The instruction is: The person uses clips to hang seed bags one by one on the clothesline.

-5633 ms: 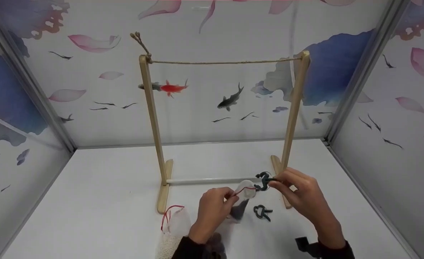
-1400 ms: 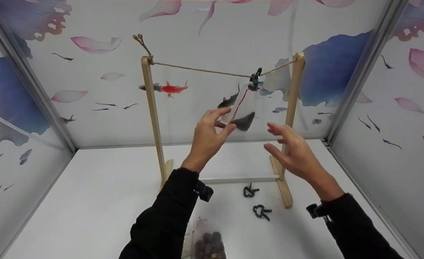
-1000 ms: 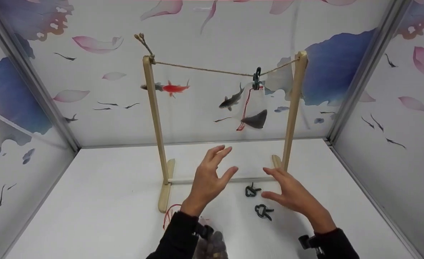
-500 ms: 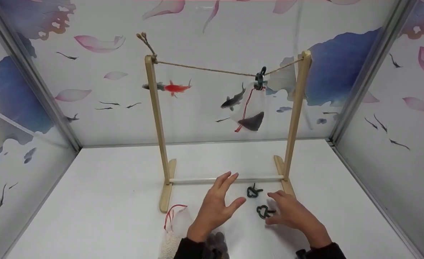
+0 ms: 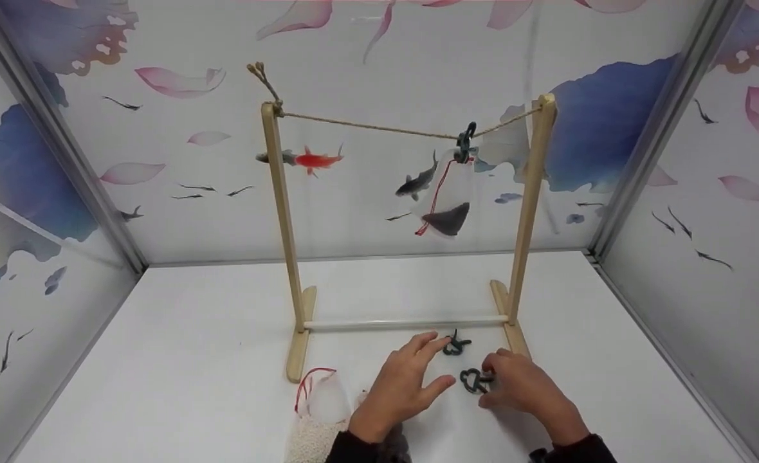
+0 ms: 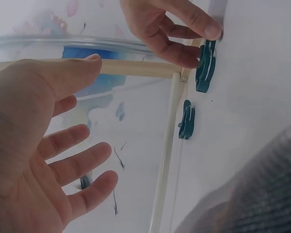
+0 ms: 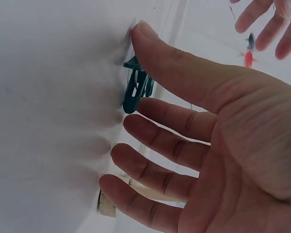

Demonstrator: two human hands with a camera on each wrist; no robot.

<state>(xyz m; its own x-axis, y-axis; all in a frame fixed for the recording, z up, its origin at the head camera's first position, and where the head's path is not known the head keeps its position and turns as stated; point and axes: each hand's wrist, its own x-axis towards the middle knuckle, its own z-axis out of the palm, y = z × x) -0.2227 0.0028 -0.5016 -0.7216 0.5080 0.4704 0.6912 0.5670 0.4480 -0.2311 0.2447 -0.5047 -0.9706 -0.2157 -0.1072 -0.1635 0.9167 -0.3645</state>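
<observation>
My right hand (image 5: 524, 386) reaches down around the handle end of a dark green spring clamp (image 5: 473, 381) on the white table. In the right wrist view its thumb and fingers are fairly straight, with the clamp (image 7: 132, 94) between thumb and index finger. My left hand (image 5: 405, 379) hovers with spread fingers and holds nothing; its fingertips overlap a second clamp (image 5: 455, 345) in the head view. A third clamp (image 5: 465, 143) grips the rope (image 5: 366, 125) and the top of a sheer white drawstring bag (image 5: 458, 183), which hangs with dark grey contents and a red cord.
The rope spans a wooden frame's left post (image 5: 283, 218) and right post (image 5: 532, 212), joined low down by a white rod (image 5: 379, 323). A bag of pale grains (image 5: 315, 437) lies front left. Another bag with dark round items is mostly hidden behind my left forearm.
The grey-filled bag and its clamp have gone from my hands onto the rope, which now sags. Both hands have let go and come down; the right has reached the nearer clamp.
</observation>
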